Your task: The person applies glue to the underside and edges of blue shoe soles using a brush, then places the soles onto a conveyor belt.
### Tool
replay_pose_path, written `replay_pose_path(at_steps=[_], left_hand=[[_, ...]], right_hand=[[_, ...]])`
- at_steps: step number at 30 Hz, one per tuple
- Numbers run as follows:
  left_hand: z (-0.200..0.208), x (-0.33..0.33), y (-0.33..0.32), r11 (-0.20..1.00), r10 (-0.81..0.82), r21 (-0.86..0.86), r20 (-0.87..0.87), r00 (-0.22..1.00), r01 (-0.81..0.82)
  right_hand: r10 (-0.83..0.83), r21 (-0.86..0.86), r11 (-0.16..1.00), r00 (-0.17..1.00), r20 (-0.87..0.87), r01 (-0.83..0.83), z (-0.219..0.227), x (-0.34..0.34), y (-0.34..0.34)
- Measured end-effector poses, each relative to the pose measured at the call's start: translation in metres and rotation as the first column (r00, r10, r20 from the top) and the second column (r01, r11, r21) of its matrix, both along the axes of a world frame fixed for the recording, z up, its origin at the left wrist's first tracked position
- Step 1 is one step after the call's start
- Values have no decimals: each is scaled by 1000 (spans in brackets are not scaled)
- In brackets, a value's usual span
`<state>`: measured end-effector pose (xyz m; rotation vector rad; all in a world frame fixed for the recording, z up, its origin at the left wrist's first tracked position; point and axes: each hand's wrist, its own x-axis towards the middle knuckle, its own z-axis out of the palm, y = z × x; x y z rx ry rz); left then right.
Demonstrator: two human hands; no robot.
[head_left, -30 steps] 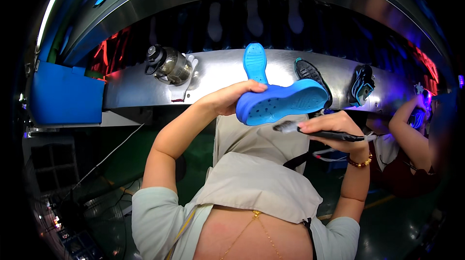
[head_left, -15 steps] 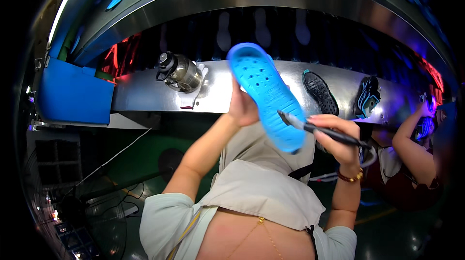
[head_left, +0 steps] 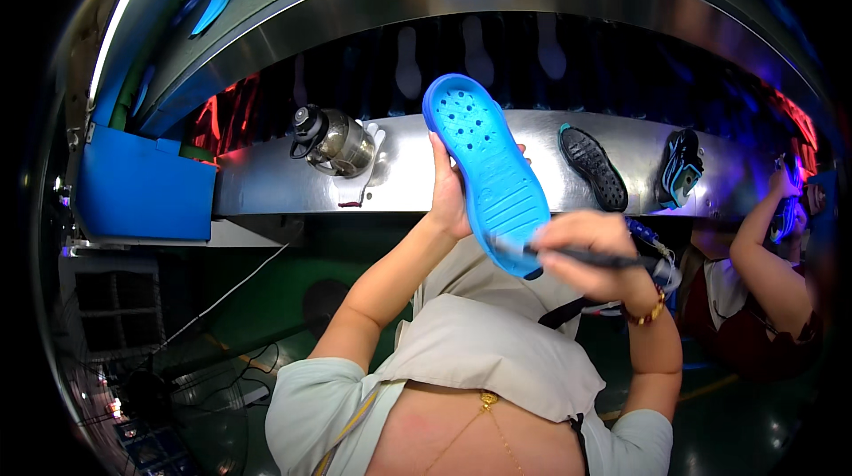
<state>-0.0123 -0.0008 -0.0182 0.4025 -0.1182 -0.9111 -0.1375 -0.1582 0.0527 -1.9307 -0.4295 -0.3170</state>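
A bright blue shoe sole point(head_left: 503, 173) with holes at its far end and grooves along its middle is held up in front of me. My left hand point(head_left: 451, 196) is closed round its left edge, with fingertips showing past the right edge. Closed on the black handle of a brush point(head_left: 612, 260) is my right hand point(head_left: 586, 241), blurred by motion. The brush tip is at the near end of the sole; the blur hides whether it touches. From the handle's rear end a pale tube runs off.
Behind the sole is a metal ledge point(head_left: 266, 185) bearing a bottle point(head_left: 342, 143), a glove point(head_left: 359, 185), a black sole point(head_left: 593, 167) and a black shoe point(head_left: 680, 170). Pale soles point(head_left: 479, 50) lie in the dark area beyond. At right, a co-worker's arm point(head_left: 768, 250) reaches up.
The sole has turned so its inner face shows more fully. My right hand has shifted slightly, and the brush tip has moved from the sole's lower middle to its near end.
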Motion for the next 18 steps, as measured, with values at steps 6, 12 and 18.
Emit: replay_pose_path(at_steps=[6, 12, 18], left_hand=[[21, 1, -5, 996, 73, -63, 64, 995, -69], [35, 11, 0, 978, 203, 16, 98, 974, -206], [57, 17, 3, 988, 145, -72, 102, 984, -138]], right_hand=[[55, -51, 997, 998, 35, -53, 5, 3, 13], [-79, -1, 997, 997, -14, 79, -11, -2, -9], [55, 472, 880, 974, -222, 57, -29, -5, -17]])
